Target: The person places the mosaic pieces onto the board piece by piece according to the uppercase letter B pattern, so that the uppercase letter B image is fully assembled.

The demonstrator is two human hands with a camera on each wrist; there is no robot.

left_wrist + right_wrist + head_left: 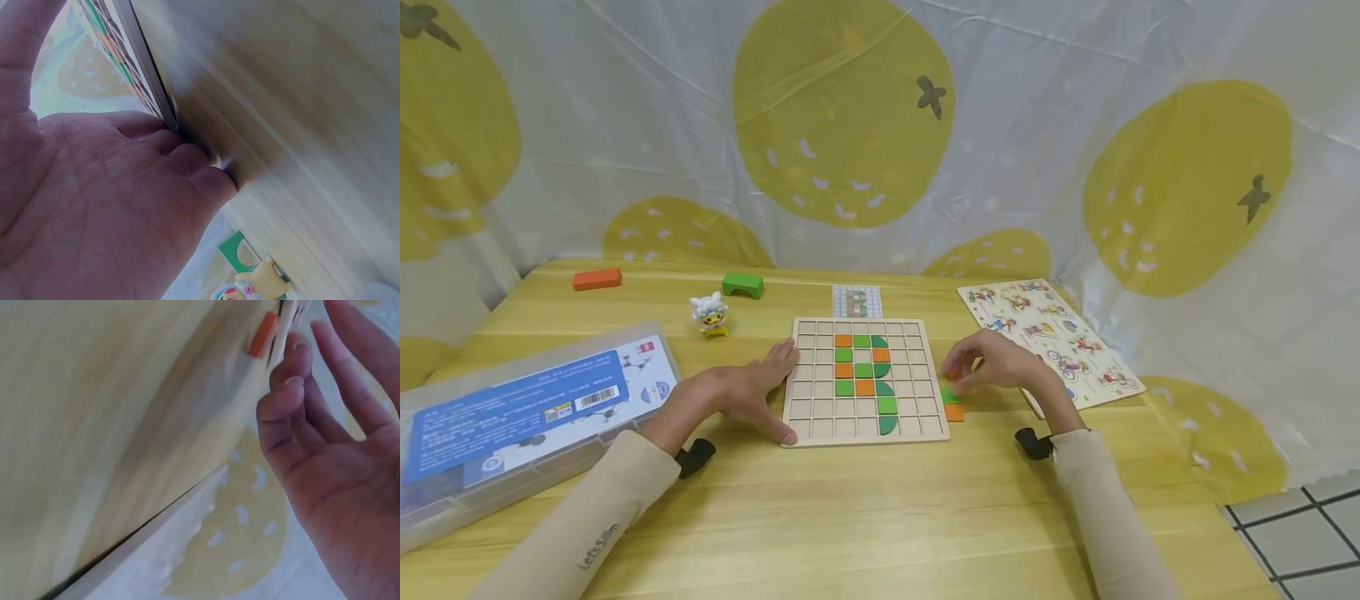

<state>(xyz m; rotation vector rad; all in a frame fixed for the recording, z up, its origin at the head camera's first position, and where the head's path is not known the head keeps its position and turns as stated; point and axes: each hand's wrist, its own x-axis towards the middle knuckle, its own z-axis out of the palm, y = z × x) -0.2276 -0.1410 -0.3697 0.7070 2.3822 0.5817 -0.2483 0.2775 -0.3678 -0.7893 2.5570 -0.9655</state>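
Observation:
A wooden grid board (820,425) lies in the middle of the table, with orange and green squares and green rounded pieces set in some of its cells. My left hand (751,390) touches its left side, thumb extended at the near corner and the other fingers along the edge. In the left wrist view, those fingertips meet the board's side. My right hand (996,362) is bent over small tiles beside the board's right edge. A green square (951,397) and an orange square (954,412) show under it. Whether its fingertips pinch a tile is hidden.
A small pattern card (857,302) lies behind the board. At left are a clear plastic case (542,408), a toy figure (709,313), a green arch block (742,285) and an orange block (597,279). A picture puzzle board (1052,342) lies at right.

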